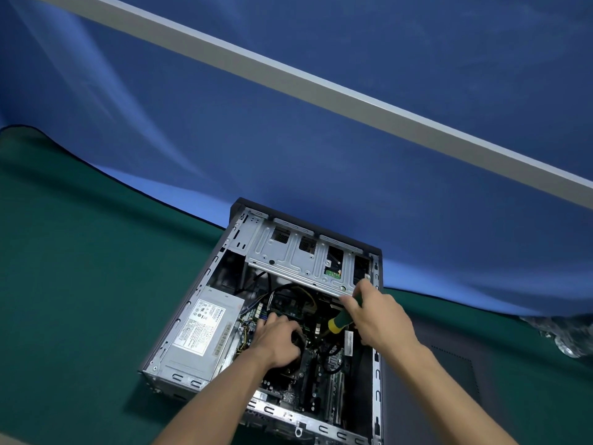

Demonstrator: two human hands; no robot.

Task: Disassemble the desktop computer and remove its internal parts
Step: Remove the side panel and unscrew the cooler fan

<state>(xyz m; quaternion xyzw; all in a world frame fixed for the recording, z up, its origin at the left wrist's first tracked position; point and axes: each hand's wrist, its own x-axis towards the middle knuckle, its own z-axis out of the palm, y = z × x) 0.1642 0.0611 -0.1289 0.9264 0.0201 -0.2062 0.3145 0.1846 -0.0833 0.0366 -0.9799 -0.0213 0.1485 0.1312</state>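
An open desktop computer case point(192, 303) lies on its side on a green mat. Inside are a grey power supply point(200, 335) at the left, a metal drive cage point(298, 258) at the far end and the motherboard point(317, 380) below it. My left hand point(277, 340) reaches down into the case and its fingers curl round the dark round CPU cooler point(300, 340), mostly hidden beneath it. My right hand point(380, 316) grips a green and yellow screwdriver point(340, 319) by the drive cage's near right corner. The screwdriver's tip is hidden.
The green mat point(80, 284) spreads to the left and front. A blue wall point(288, 139) with a grey rail point(353, 104) rises right behind the case. The removed dark side panel point(449, 364) lies flat to the right of the case. Crinkled plastic point(568, 338) sits at the right edge.
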